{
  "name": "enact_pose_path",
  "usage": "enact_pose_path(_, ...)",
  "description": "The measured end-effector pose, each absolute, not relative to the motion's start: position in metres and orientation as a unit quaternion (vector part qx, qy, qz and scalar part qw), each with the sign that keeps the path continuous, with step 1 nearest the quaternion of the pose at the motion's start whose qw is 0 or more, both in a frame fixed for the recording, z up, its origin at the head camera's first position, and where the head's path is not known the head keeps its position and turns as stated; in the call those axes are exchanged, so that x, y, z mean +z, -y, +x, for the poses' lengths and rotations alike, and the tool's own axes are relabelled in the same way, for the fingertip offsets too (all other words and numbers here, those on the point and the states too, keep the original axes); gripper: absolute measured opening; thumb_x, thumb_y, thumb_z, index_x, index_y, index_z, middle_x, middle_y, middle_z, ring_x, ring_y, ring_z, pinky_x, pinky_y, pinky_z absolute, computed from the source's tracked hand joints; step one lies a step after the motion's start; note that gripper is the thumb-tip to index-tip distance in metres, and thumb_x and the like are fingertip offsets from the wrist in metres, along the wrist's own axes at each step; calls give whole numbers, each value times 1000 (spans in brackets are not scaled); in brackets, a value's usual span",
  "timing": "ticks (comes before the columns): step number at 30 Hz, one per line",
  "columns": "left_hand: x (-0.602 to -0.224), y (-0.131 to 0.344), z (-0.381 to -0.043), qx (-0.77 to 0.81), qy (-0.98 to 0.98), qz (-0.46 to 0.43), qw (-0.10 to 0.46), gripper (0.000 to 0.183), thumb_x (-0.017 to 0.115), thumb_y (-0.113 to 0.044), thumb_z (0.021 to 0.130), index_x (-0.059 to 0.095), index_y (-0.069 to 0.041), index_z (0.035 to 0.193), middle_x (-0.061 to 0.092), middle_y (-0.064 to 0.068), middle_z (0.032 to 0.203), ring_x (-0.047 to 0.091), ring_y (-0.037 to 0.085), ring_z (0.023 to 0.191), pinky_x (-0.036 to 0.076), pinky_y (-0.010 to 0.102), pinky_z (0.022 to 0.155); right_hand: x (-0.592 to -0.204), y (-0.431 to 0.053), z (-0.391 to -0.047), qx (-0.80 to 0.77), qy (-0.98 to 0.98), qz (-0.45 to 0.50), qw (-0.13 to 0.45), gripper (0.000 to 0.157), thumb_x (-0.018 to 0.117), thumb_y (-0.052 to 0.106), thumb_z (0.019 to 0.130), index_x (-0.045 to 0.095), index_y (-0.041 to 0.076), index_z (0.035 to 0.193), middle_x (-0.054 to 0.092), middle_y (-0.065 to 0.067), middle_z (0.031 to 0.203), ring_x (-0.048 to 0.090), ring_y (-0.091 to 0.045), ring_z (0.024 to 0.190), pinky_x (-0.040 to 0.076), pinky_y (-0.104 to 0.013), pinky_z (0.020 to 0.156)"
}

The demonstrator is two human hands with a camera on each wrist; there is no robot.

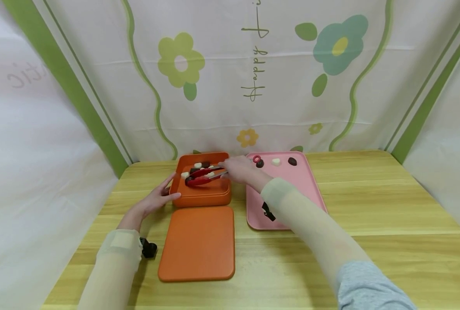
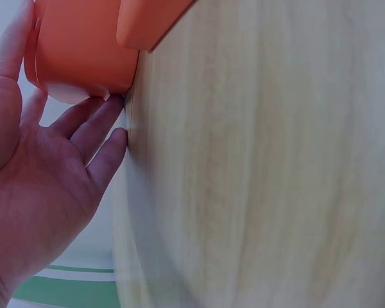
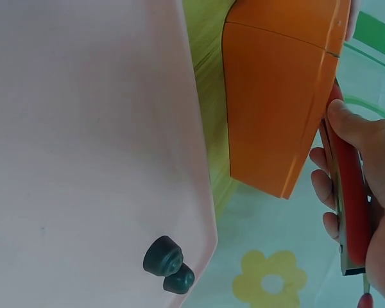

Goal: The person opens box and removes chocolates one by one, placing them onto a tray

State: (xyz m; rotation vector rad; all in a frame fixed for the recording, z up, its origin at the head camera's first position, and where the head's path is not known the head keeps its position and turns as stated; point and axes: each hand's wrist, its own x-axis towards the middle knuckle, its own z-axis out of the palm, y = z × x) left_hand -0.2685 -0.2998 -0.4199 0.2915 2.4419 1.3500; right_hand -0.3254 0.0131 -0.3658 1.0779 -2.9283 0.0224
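Note:
My right hand [image 1: 239, 168] grips red-and-metal tongs [image 1: 204, 180] by their handle, reaching over the right wall of an orange box [image 1: 203, 201]. Inside the box, the red tips lie low among small dark and white pieces, one dark piece [image 1: 188, 181] right at the tips. The red handle [image 3: 351, 192] fills my right palm in the right wrist view, and a red ring [image 1: 256, 159] shows at its end. With fingers spread, my left hand [image 1: 157, 201] touches the box's left side, its thumb along the front rim; the box wall [image 2: 83, 48] also shows in the left wrist view.
An orange lid [image 1: 197, 245] lies flat on the wooden table in front of the box. To the right is a pink tray [image 1: 288, 185] with a few small dark and white pieces along its far edge. A patterned curtain [image 1: 222, 116] closes off the back.

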Motion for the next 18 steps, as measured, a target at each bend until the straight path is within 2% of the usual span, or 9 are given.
enact_pose_path(3, -420, 300, -269, 475, -857, 104, 168, 82, 58, -26, 100, 0, -25, 158, 18, 33, 153, 19, 47, 140, 15, 62, 110, -364, -17, -324, 7, 934, 357, 24, 43, 66, 35, 94, 62, 16, 132, 67, -2, 107, 62, -19, 94, 51, -35, 78)
enact_pose_path(12, -421, 300, -270, 469, -863, 97, 163, 82, 59, -31, 99, 2, -25, 158, 23, 32, 152, 22, 46, 140, 16, 61, 110, -356, -42, -314, 44, 928, 367, 52, 44, 65, 35, 94, 61, 12, 132, 68, -6, 113, 64, -23, 96, 51, -39, 81)
enact_pose_path(18, -420, 299, -268, 481, -855, 96, 168, 81, 58, -29, 99, 3, -27, 158, 18, 28, 155, 20, 44, 141, 15, 60, 111, -355, -62, -305, 65, 918, 381, 94, 44, 66, 34, 94, 62, 11, 130, 65, -5, 125, 64, -25, 100, 51, -41, 76)
